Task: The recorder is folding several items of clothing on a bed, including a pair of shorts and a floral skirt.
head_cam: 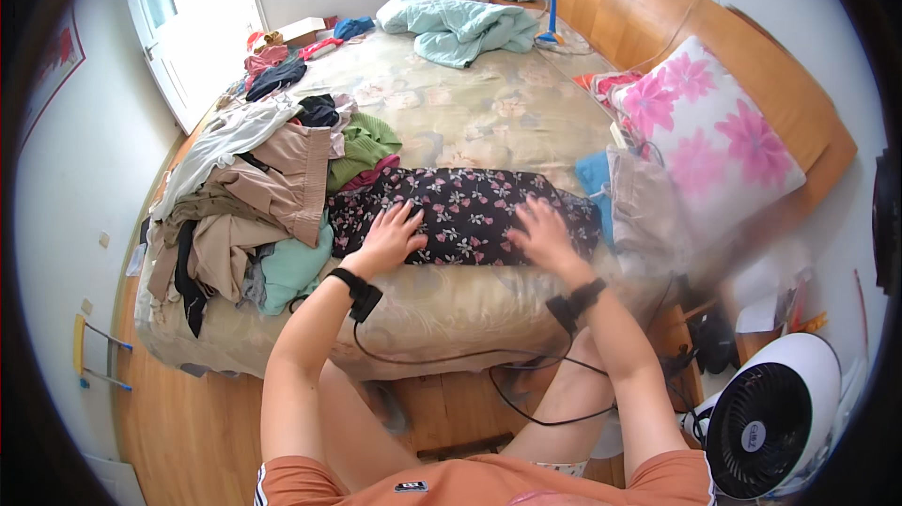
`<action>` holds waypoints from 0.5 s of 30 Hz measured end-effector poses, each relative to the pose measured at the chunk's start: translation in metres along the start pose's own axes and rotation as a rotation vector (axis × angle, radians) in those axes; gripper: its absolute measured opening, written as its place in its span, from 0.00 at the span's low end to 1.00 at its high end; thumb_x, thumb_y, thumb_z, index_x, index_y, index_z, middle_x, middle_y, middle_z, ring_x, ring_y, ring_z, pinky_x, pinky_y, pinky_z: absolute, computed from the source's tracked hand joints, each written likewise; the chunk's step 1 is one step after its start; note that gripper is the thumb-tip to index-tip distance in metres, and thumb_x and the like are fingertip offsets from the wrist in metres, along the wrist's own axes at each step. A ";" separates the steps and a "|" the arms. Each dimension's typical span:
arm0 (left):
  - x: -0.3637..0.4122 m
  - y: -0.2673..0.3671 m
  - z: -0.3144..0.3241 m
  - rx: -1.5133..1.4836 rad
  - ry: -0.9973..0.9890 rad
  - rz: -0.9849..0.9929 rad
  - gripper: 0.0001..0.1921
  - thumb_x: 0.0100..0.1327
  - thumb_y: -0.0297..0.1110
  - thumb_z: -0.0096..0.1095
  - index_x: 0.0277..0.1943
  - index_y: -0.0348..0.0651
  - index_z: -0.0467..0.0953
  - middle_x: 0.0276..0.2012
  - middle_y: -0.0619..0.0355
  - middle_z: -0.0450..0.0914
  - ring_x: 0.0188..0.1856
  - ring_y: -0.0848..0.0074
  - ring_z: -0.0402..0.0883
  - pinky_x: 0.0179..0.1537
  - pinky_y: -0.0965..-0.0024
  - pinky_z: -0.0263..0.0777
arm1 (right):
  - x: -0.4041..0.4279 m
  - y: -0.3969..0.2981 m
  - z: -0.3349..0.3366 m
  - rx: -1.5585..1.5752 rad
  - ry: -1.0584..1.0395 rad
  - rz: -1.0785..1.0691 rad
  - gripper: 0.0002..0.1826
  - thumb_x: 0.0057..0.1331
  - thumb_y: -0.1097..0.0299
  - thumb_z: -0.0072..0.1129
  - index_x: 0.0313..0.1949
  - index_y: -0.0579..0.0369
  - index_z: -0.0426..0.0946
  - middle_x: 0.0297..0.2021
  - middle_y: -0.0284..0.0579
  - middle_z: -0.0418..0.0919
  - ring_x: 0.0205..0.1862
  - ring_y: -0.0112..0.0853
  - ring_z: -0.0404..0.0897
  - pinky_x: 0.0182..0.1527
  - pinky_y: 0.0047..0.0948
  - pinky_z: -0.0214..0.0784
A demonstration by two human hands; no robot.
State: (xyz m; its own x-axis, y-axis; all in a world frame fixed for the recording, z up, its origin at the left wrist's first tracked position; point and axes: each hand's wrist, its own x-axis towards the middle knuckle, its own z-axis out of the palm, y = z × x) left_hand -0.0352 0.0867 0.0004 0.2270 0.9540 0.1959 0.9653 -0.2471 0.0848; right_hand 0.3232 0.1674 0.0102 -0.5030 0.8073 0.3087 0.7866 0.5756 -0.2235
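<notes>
A black garment with a pink and white floral print lies flat across the near part of the bed, folded into a long strip. My left hand rests on its left part, fingers spread. On its right part lies my right hand, slightly blurred, fingers also apart. Neither hand grips the cloth. Each wrist wears a black strap with a small box and a cable. To the left, a heap of clothes with beige elastic-waist trousers touches the garment's end. Folded beige shorts lie beyond its right end.
The bed has a floral cover. A pink-flowered pillow leans by the wooden headboard. A mint quilt and a blue desk lamp are at the far side. A white fan stands at lower right.
</notes>
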 end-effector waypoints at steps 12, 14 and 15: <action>-0.067 -0.021 -0.040 0.025 0.192 -0.626 0.18 0.63 0.45 0.66 0.45 0.37 0.76 0.45 0.44 0.80 0.50 0.55 0.79 0.49 0.57 0.76 | -0.075 0.047 -0.043 -0.059 0.107 0.805 0.28 0.65 0.43 0.58 0.45 0.62 0.78 0.46 0.56 0.77 0.50 0.51 0.78 0.48 0.46 0.74; -0.069 -0.027 -0.044 0.052 0.089 -0.795 0.25 0.64 0.55 0.62 0.43 0.35 0.76 0.39 0.42 0.82 0.44 0.52 0.83 0.44 0.55 0.78 | -0.073 0.066 -0.036 -0.016 -0.018 0.950 0.39 0.65 0.33 0.51 0.45 0.67 0.79 0.48 0.62 0.80 0.49 0.54 0.81 0.49 0.47 0.75; -0.072 -0.033 -0.039 0.059 0.087 -0.807 0.25 0.64 0.55 0.62 0.43 0.35 0.76 0.39 0.42 0.82 0.44 0.52 0.83 0.44 0.55 0.78 | -0.068 0.068 -0.032 -0.010 -0.026 0.940 0.39 0.65 0.33 0.51 0.45 0.67 0.79 0.48 0.62 0.80 0.49 0.54 0.81 0.49 0.47 0.75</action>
State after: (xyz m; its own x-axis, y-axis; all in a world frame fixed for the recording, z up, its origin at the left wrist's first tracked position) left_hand -0.0881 0.0199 0.0217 -0.5505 0.8170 0.1716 0.8328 0.5230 0.1814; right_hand 0.4221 0.1471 0.0038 0.3322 0.9431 -0.0153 0.8773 -0.3149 -0.3622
